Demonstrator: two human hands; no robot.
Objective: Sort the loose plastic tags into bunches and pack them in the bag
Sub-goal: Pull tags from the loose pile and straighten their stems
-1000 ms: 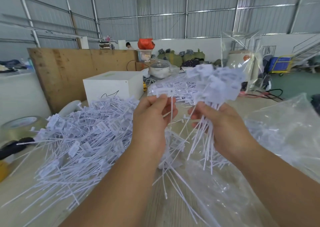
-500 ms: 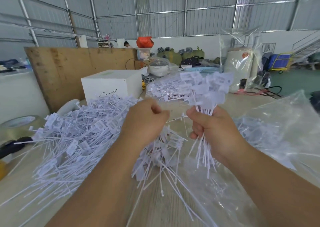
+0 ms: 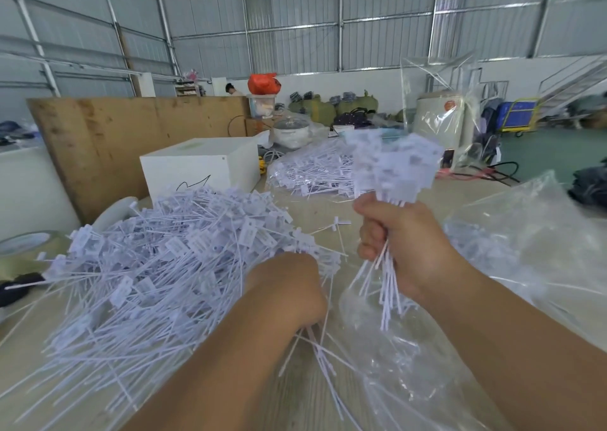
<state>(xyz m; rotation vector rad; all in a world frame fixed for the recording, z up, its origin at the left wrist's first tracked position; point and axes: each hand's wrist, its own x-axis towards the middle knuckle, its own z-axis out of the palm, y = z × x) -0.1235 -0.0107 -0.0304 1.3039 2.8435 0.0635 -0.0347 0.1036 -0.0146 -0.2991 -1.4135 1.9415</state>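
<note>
A big heap of loose white plastic tags [image 3: 157, 266] covers the left half of the wooden table [image 3: 295, 404]. My right hand [image 3: 407, 253] grips a bunch of tags [image 3: 394, 164] by the stems, with the flat heads fanned out on top, held above the table. My left hand [image 3: 285, 286] is down at the heap's right edge, knuckles toward me. Its fingers are hidden among the tags. A crumpled clear plastic bag [image 3: 525, 253] lies on the right with some tags inside. More clear plastic spreads under my right forearm.
A second clear bag filled with tags [image 3: 305, 171] lies at the back of the table. A white box [image 3: 200, 164] stands behind the heap, backed by a wooden board [image 3: 124, 135]. A tape roll [image 3: 26, 246] sits at the left edge.
My left hand has dropped from beside the bunch to the edge of the heap. My right hand still holds the bunch, now shifted a little to the right.
</note>
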